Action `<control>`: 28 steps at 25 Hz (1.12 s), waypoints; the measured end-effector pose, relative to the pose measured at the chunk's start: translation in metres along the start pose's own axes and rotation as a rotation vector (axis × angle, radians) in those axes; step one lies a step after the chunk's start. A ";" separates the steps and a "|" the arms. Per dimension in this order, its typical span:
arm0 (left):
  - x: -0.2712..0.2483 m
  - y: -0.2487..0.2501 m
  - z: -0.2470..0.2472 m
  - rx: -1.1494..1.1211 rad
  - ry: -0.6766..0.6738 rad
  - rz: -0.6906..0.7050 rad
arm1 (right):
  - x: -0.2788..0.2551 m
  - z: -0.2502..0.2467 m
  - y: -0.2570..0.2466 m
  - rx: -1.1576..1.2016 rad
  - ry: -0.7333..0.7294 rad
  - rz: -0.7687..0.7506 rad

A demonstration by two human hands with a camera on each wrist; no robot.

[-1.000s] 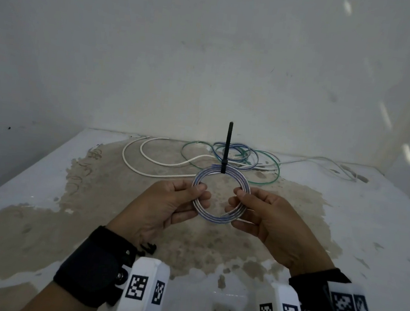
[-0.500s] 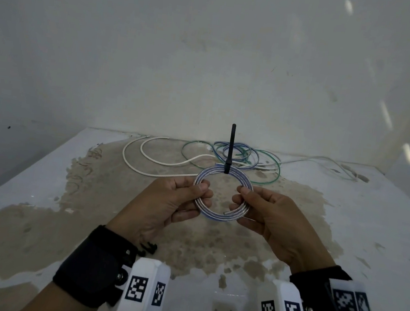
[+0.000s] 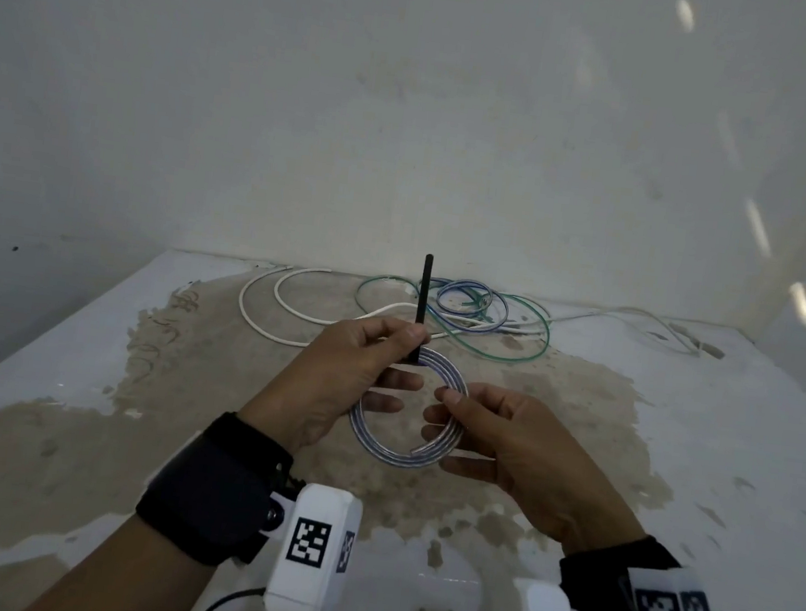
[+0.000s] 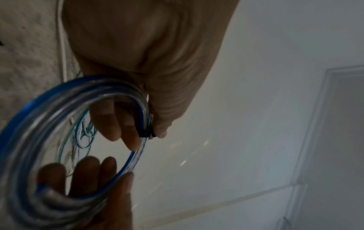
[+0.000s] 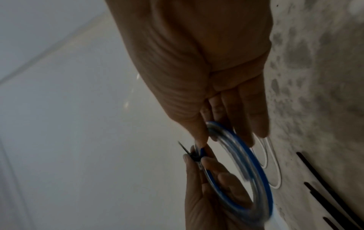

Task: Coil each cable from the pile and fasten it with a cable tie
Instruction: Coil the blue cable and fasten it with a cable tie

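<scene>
We find the blue-and-clear coiled cable (image 3: pixel 405 418) held above the stained table (image 3: pixel 76 419). The left hand (image 3: pixel 348 374) pinches the coil at twelve o'clock, where the black cable tie (image 3: pixel 422 302) stands upright. The right hand (image 3: pixel 511 443) pinches the coil at three o'clock. Loose cables (image 3: pixel 440 309) lie beyond.

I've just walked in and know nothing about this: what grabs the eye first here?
Two hands at the centre hold up a coiled blue-and-clear cable, the left hand pinching a black cable tie that sticks straight up from its top. Behind them, a loose pile of cables sprawls at the back of the stained table.
</scene>
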State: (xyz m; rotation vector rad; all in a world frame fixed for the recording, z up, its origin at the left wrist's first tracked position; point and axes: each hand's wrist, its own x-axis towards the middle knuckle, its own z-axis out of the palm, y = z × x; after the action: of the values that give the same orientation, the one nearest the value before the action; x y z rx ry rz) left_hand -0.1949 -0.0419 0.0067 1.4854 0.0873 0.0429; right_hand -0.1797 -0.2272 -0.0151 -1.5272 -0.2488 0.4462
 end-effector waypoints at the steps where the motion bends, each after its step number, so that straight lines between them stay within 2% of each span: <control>1: 0.000 -0.001 0.000 0.016 -0.003 0.003 | 0.001 -0.001 -0.004 -0.036 0.012 -0.014; 5: -0.002 -0.005 0.004 0.097 -0.055 0.012 | 0.019 -0.001 -0.025 -0.099 0.108 -0.118; 8: -0.003 -0.006 0.011 0.126 -0.057 0.027 | 0.031 0.005 -0.033 -0.170 0.125 -0.177; 17: -0.005 -0.015 0.019 0.228 -0.043 0.162 | 0.036 0.007 -0.036 -0.077 0.232 -0.287; 22: -0.007 -0.021 0.025 0.235 -0.087 0.177 | 0.041 0.005 -0.029 0.006 0.228 -0.113; 28: -0.001 -0.018 0.030 0.087 -0.095 0.127 | 0.032 -0.014 -0.030 0.202 0.039 -0.030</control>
State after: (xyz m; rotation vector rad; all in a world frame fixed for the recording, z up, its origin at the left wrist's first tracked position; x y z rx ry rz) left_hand -0.1934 -0.0729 -0.0088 1.5760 -0.0836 0.0717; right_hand -0.1413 -0.2257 0.0105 -1.3319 -0.1902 0.4051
